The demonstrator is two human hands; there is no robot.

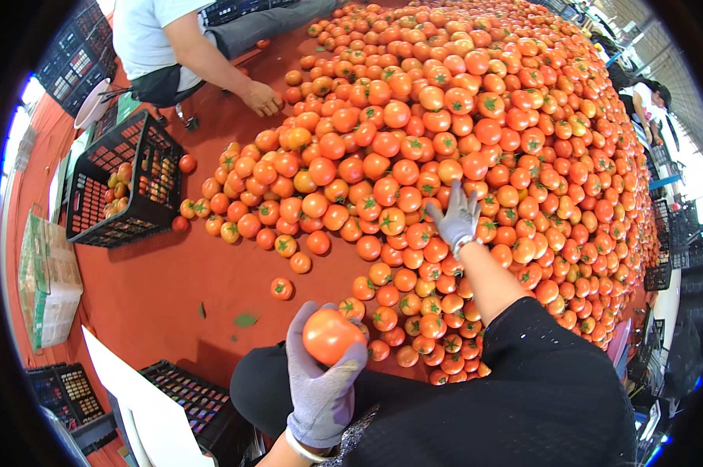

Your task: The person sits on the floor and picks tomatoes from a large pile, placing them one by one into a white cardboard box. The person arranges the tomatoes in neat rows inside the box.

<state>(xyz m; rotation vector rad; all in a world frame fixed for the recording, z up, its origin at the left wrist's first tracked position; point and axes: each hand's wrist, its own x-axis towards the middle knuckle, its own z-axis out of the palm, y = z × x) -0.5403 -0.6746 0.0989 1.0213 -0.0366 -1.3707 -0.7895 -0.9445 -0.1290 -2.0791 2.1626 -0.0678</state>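
My left hand (326, 373), in a grey work glove, holds a large red tomato (331, 337) above my lap. My right hand (458, 216), gloved the same way, reaches out to a wide pile of tomatoes (398, 169). Its fingers are spread and touch an orange tomato (449, 171) at their tips; no grip on it shows. Many tomatoes in the pile are red or orange, some with green calyxes. A single loose tomato (281, 289) lies on the red ground covering just beyond my left hand.
A black plastic crate (131, 216) with some tomatoes inside stands at the left. Another person's hand (263, 98) is at the pile's far left edge. Nearer me are a dark crate (197, 397) and a white board (147, 403). Another person (649, 105) is at the far right.
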